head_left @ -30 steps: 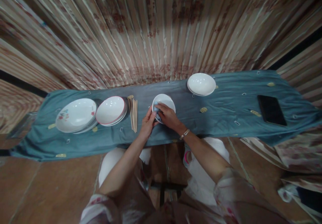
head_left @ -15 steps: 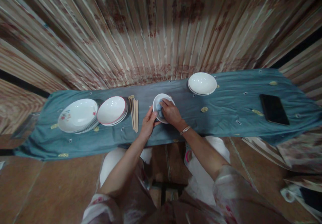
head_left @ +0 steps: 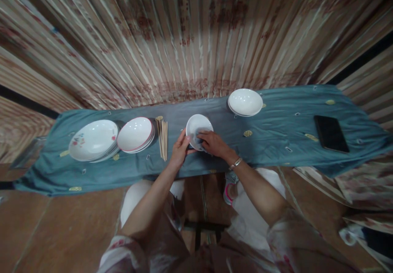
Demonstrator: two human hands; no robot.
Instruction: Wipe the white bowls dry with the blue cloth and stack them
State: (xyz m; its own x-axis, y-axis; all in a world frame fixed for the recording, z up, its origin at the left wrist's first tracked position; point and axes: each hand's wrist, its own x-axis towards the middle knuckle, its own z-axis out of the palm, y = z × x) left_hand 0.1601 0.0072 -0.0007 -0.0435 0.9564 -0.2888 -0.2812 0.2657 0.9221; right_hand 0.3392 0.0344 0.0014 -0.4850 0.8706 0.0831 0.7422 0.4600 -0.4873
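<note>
A small white bowl point(head_left: 198, 121) is tilted toward me at the middle of the table. My left hand point(head_left: 179, 150) grips its left rim, thumb inside and fingers underneath. Inside the bowl, my right hand point(head_left: 215, 144) presses a bluish-grey cloth point(head_left: 199, 137) against the lower part. The fingers cover much of the cloth, so its full shape is hidden. Left of my left hand lie several wooden chopsticks point(head_left: 166, 141), roughly side by side.
A stack of red-rimmed bowls point(head_left: 134, 134) and a stack of flower-patterned plates point(head_left: 95, 140) stand at left. White stacked bowls point(head_left: 245, 101) sit back right, and a black tablet-like device point(head_left: 330, 133) lies far right on the green tablecloth point(head_left: 276, 142). A curtain point(head_left: 196, 52) hangs behind.
My right hand has shifted down and right within the bowl, its fingers now flatter on the cloth. More of the bowl's inside shows. My left hand keeps its hold.
</note>
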